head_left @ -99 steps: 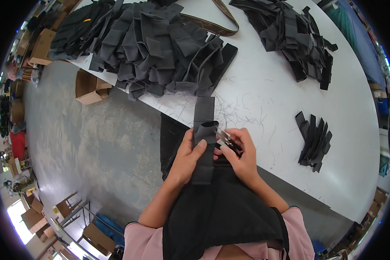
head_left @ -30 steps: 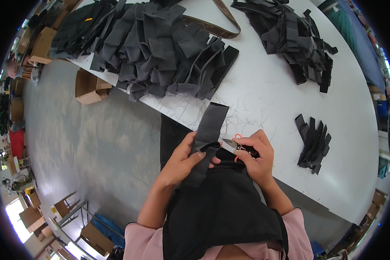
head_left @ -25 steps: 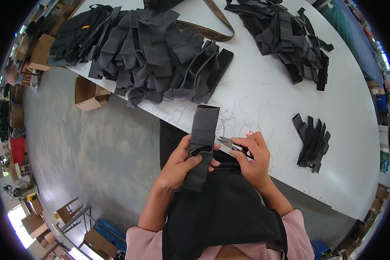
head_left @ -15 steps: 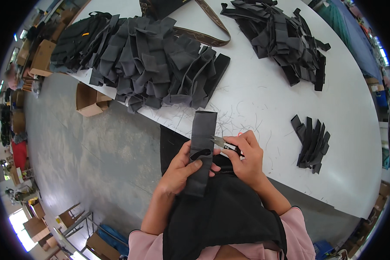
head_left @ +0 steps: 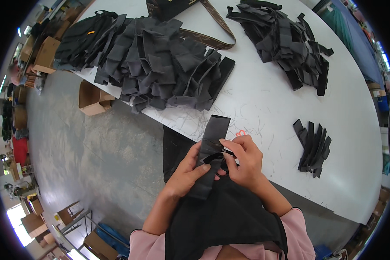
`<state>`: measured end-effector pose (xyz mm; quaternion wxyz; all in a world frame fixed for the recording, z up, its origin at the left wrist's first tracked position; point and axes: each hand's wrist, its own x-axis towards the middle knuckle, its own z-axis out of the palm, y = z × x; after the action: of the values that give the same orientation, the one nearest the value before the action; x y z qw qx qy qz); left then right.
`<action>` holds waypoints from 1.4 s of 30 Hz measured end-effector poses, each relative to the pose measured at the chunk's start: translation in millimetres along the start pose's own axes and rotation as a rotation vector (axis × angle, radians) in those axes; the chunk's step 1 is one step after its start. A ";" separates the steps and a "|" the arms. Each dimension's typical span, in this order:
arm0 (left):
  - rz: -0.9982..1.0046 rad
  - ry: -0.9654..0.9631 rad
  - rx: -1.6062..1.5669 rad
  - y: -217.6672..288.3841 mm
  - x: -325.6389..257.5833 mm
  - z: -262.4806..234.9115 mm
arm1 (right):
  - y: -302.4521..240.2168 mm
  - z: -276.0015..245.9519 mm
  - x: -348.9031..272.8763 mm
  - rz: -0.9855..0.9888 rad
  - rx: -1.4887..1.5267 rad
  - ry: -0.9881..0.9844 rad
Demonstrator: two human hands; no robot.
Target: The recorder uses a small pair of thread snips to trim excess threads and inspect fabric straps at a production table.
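A folded dark grey fabric strip [head_left: 217, 128] is held over my lap at the table's edge, its far end tilted to the right. My left hand [head_left: 184, 174] is closed round its near part, thumb on top beside a loop in the fabric. Against the strip's right side, my right hand [head_left: 248, 164] is closed on small thread snips [head_left: 229, 152]. Only dark bits of the snips show between the fingers; the blades are hidden. The right thumb and fingertips touch the strip by the loop.
Loose thread ends are scattered over the white table [head_left: 268, 104]. A large pile of grey strips [head_left: 156, 65] lies at far left, another pile [head_left: 286, 43] at far right, and a small bunch [head_left: 313, 147] at right. A backpack [head_left: 83, 41] and patterned strap [head_left: 212, 41] lie behind.
The strip and both hands have shifted slightly right, and the strip has tilted. The snips' blades, seen earlier against the strip, are now hidden as my right fingers have moved onto the fabric.
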<state>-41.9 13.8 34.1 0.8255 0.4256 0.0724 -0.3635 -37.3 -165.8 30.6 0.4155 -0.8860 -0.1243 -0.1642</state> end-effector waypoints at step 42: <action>0.210 0.223 -0.111 8.5 21.7 -26.6 | 18.4 2.9 -7.6 0.400 0.391 -0.089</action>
<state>-15.5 25.4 13.7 0.8681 0.4223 0.1386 -0.2210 -37.1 -175.7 13.1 0.5968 -0.8023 0.0056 -0.0129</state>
